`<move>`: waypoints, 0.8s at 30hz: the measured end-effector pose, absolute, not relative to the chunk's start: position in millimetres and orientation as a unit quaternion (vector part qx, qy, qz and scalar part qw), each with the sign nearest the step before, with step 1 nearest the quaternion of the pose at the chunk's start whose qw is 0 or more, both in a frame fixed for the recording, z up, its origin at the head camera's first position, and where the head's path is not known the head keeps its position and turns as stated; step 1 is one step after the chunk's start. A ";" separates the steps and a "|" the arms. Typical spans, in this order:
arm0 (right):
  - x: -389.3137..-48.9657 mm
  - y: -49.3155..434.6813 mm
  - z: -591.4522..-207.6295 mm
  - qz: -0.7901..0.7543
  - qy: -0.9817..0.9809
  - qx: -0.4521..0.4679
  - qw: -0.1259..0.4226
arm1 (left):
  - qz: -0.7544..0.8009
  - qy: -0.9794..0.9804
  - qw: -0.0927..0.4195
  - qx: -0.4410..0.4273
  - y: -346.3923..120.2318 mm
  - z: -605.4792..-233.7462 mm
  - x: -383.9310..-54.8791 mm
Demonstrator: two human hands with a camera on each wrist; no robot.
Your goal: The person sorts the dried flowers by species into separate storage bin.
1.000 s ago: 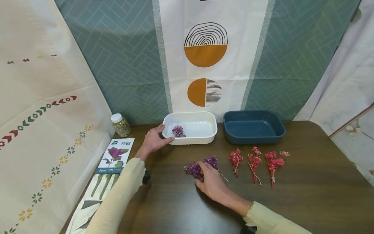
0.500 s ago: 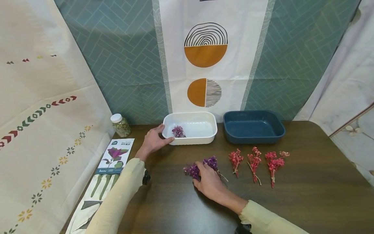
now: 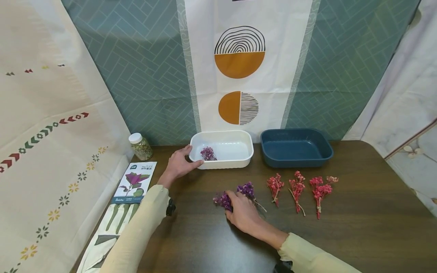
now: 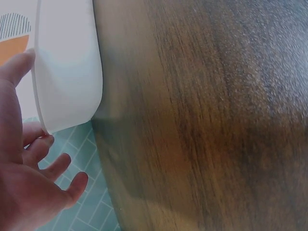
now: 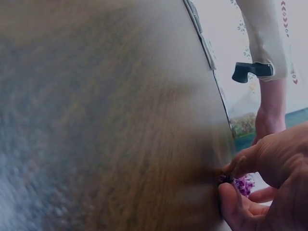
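Note:
My left hand [image 3: 181,162] holds the near left corner of a white rectangular dish [image 3: 235,163], its thumb at the front rim and fingers at the left end. Inside that dish lies a small purple dried flower bunch [image 3: 208,153]. In the left wrist view, the thumb and a fingertip touch the rim of the dish [image 4: 67,62], other fingers loosely bent. On the table, my right hand [image 3: 246,215] pinches a purple dried flower bunch [image 3: 223,200], its stems hidden by the fingers. Just beyond that hand lies another purple bunch [image 3: 246,189].
A dark blue dish [image 3: 296,163] stands right of the white one. Three pink-red dried flower bunches [image 3: 275,184] lie in front of it. On the left are a white-lidded jar [image 3: 142,148], a flower-printed packet [image 3: 134,182] and white-and-green gloves [image 3: 106,231].
My right hand has shifted slightly left with the nearer purple bunch. The left hand stays at the white dish's corner.

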State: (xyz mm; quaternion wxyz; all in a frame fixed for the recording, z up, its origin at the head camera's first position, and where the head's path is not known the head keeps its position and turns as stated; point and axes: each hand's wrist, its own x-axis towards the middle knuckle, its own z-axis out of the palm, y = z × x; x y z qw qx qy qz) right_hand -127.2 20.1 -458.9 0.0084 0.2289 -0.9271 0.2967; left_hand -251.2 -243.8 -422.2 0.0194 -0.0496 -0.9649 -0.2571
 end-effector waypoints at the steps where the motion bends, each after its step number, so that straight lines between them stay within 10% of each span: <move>1: -127.2 20.2 -459.1 0.296 -0.927 0.230 0.010 | -0.257 -0.965 0.019 -0.049 -243.9 -422.4 -251.4; 24: -126.9 21.7 -462.1 0.310 -0.915 0.255 0.026 | -0.243 -0.969 0.019 -0.041 -245.6 -427.3 -255.1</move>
